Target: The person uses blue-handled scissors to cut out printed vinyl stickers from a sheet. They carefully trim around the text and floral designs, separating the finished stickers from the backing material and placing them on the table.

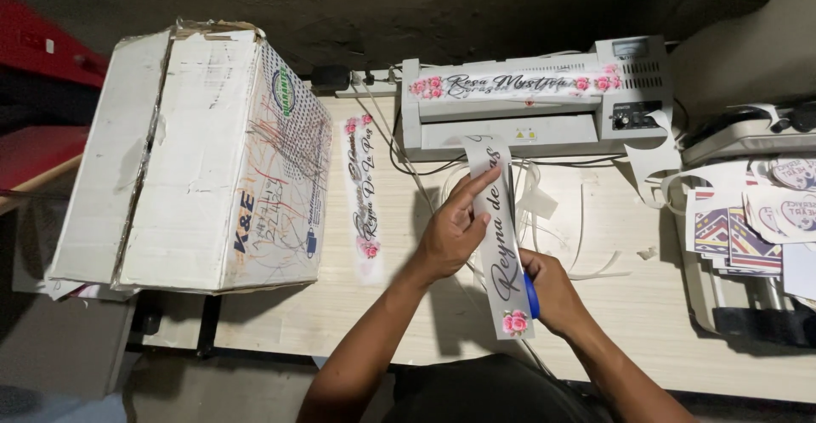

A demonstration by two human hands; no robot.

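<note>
A long, narrow laminated paper strip with script lettering and pink roses at its near end (503, 244) runs from the slot of the grey desktop laminating machine (544, 121) down toward the person, over the pale wood-grain desk (646, 304). The left hand (450, 232) lies on the strip's left edge with fingers stretched forward and flat, the index finger pointing toward the machine. The right hand (552, 291) is closed around a pair of blue-handled scissors (530, 294) at the strip's right edge, near the rose end; the blades are hidden, so whether they are cutting cannot be told.

A second printed strip with roses at both ends (514, 85) rests along the top of the laminating machine. A third flowered strip (361, 189) lies flat on the desk to the left, just beside a large, worn white cardboard box with scribbles on its side (204, 155), which fills the desk's left end. Thin curled clear trimmings (586, 253) are scattered right of the hands, between the strip and a stack of printed round and patterned stickers (748, 219) on the far right. A white power strip with black cables (365, 87) sits behind, at the machine's left, its cables trailing across the desk under the strip.
</note>
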